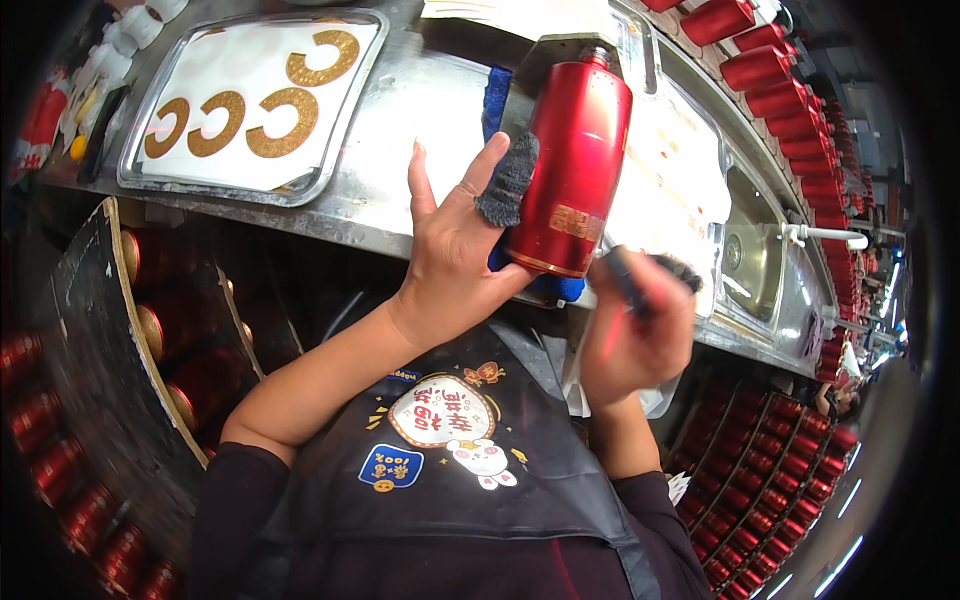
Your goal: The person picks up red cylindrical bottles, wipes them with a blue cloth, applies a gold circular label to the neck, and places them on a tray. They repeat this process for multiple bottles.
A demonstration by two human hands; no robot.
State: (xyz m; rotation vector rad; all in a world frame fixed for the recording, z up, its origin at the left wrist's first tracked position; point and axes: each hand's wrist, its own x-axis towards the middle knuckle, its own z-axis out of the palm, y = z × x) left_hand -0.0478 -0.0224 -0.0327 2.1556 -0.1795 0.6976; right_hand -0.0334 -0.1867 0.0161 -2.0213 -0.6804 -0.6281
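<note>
While the left hand (448,248), spread wide, is bracing the red bottle (580,150), the right hand (642,345) is clenching a blurred dark tool (626,279).
The red bottle is lying over blue cloth (497,98) on the surface (420,120), likely handling stiff and slippery; its broad middle is probably offering the surest hold.

Slants bare left forearm (325,370) up and to the right, with wrist nearly straight. Shows back of left hand (452,242), with fingers (483,165) spread and thumb (513,281) stretched sideways. Holds bare right forearm (627,440) steeper, with blurred right hand (640,340) curled into a grip nearer the body.
</note>
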